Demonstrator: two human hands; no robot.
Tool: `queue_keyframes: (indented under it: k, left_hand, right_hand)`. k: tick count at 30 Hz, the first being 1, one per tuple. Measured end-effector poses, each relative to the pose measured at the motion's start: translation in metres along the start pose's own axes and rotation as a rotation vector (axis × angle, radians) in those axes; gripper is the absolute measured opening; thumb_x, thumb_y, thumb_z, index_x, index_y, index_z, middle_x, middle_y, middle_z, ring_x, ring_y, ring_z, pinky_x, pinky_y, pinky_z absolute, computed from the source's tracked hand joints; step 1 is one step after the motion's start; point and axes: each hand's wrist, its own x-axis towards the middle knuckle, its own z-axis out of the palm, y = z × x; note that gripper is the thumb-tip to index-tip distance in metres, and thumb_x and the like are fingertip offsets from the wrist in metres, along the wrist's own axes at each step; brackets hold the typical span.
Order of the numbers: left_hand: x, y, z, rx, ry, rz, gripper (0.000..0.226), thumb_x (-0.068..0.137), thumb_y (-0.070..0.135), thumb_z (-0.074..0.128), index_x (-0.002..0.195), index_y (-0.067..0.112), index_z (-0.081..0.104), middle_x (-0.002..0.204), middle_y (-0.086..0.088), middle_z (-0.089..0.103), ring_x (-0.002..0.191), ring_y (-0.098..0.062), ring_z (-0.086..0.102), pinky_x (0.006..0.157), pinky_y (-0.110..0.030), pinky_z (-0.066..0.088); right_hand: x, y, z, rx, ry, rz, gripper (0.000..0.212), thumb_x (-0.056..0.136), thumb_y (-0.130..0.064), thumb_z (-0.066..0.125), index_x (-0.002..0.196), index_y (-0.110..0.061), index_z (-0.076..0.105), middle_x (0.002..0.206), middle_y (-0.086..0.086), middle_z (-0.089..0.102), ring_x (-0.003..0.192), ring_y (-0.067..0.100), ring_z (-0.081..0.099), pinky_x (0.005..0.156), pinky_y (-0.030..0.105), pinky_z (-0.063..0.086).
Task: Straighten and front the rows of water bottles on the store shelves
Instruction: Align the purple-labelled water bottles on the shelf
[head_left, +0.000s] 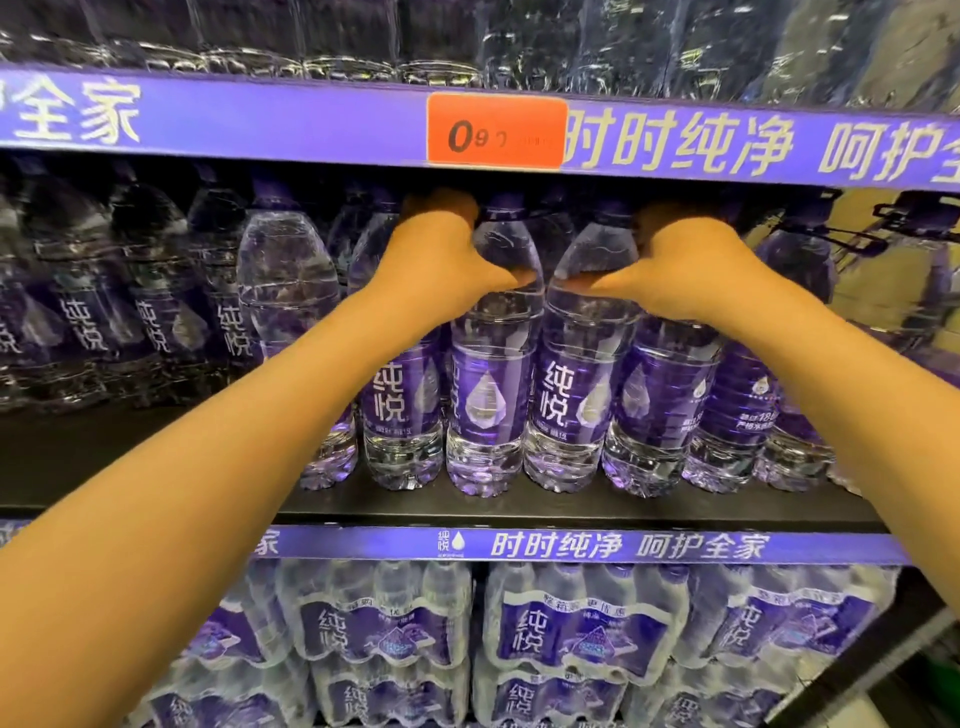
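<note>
Left hand (441, 244) grip closed round shoulder of one bottle (488, 358); right hand (691, 260) grip closed round adjacent bottle (576, 364). Both upright, touching, on middle shelf (571, 512).

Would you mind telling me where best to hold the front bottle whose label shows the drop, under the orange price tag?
Probably at the narrow shoulder just under the cap, from the front: the bottle with the drop label stands upright, packed between neighbours, so its sides are blocked. The left hand already grips there.
</note>
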Motion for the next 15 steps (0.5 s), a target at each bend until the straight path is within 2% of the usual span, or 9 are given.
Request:
queue_keyframes:
  k: [2,3,6,7,9,11,13,15]
  left_hand:
    - [0.000,0.002,0.003,0.030,0.051,0.011,0.075,0.070,0.066,0.074,0.112,0.006,0.060,0.106,-0.010,0.066,0.095,-0.027,0.061,0.080,-0.045,0.053]
    - [0.000,0.003,0.005,0.051,0.069,0.013,0.079,0.069,0.069,0.073,0.113,0.005,0.060,0.108,-0.010,0.065,0.099,-0.027,0.059,0.080,-0.044,0.053]
    - [-0.001,0.006,0.007,0.102,0.085,0.011,0.082,0.069,0.073,0.069,0.115,0.006,0.058,0.110,-0.009,0.062,0.102,-0.027,0.058,0.076,-0.040,0.054]
    - [-0.001,0.006,0.006,0.100,0.069,0.009,0.082,0.069,0.073,0.069,0.117,0.007,0.056,0.107,-0.008,0.062,0.097,-0.026,0.058,0.071,-0.037,0.053]
    - [-0.001,0.006,0.001,0.055,-0.020,-0.002,0.080,0.071,0.069,0.070,0.120,0.010,0.052,0.090,-0.003,0.057,0.075,-0.019,0.054,0.055,-0.026,0.045]
    - [0.000,0.003,-0.003,-0.053,-0.128,-0.038,0.074,0.073,0.061,0.074,0.124,0.013,0.050,0.079,0.000,0.053,0.061,-0.014,0.047,0.051,-0.021,0.041]
    - [0.001,0.000,-0.005,-0.074,-0.157,-0.066,0.072,0.076,0.055,0.076,0.127,0.011,0.050,0.073,-0.005,0.055,0.054,-0.014,0.045,0.047,-0.024,0.039]
    - [-0.001,0.002,-0.006,0.017,-0.121,-0.055,0.078,0.073,0.058,0.076,0.124,0.004,0.054,0.066,-0.004,0.049,0.054,-0.017,0.043,0.046,-0.030,0.036]
  right_hand:
    - [0.000,0.004,-0.004,0.085,-0.059,0.038,0.065,0.067,-0.070,0.073,0.092,-0.011,0.060,0.071,0.012,0.059,0.061,0.024,0.054,0.050,0.032,0.043]
    - [-0.001,0.006,-0.006,0.111,-0.083,0.061,0.060,0.068,-0.067,0.074,0.092,-0.014,0.058,0.071,0.008,0.057,0.059,0.021,0.051,0.048,0.030,0.041]
    - [-0.003,0.008,-0.014,0.051,-0.126,0.088,0.054,0.073,-0.064,0.072,0.071,-0.018,0.045,0.061,0.001,0.043,0.053,0.016,0.042,0.044,0.028,0.030]
    - [-0.003,0.007,-0.015,0.011,-0.123,0.073,0.058,0.073,-0.067,0.069,0.066,-0.017,0.041,0.058,0.002,0.040,0.051,0.017,0.039,0.044,0.028,0.029]
    - [-0.004,0.003,-0.012,-0.032,-0.080,0.027,0.065,0.068,-0.078,0.062,0.066,-0.016,0.044,0.056,0.004,0.041,0.050,0.018,0.040,0.043,0.028,0.028]
    - [-0.004,-0.002,-0.005,-0.033,-0.026,0.000,0.073,0.063,-0.085,0.058,0.070,-0.013,0.046,0.057,0.007,0.044,0.051,0.021,0.042,0.043,0.030,0.031]
    - [-0.004,-0.005,0.000,-0.065,-0.003,-0.011,0.070,0.066,-0.081,0.061,0.065,-0.015,0.038,0.055,0.006,0.038,0.049,0.020,0.038,0.042,0.031,0.027]
    - [-0.002,-0.004,-0.001,-0.070,-0.019,0.010,0.067,0.069,-0.073,0.067,0.061,-0.018,0.031,0.052,0.005,0.034,0.047,0.019,0.035,0.043,0.030,0.023]
